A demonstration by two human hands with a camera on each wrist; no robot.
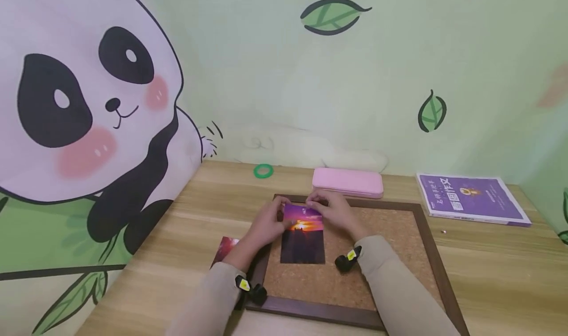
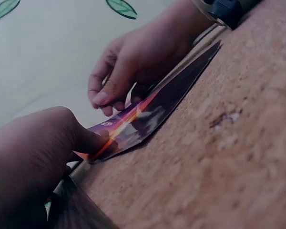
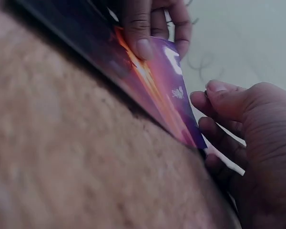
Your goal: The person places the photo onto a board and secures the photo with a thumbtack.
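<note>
A sunset photo (image 1: 303, 240) lies on the cork board (image 1: 386, 247), its top edge lifted near the board's dark wooden frame (image 1: 319, 310). My left hand (image 1: 286, 222) pinches the photo's upper left edge. In the right wrist view its thumb (image 3: 143, 47) presses on the picture side of the photo (image 3: 167, 90). My right hand (image 1: 317, 203) curls its fingers round the upper right corner. The left wrist view shows the right hand (image 2: 107, 100) with thumb and forefinger pinched together at the top edge of the photo (image 2: 152, 112). Whether it also holds something small is hidden.
A pink case (image 1: 347, 182) lies just behind the board, with a green ring (image 1: 264, 170) to its left. A purple book (image 1: 472, 198) sits at the right. Another photo (image 1: 226, 247) lies beside the board under my left forearm. A small pin (image 1: 443, 231) rests on the table. Walls close off the back and left.
</note>
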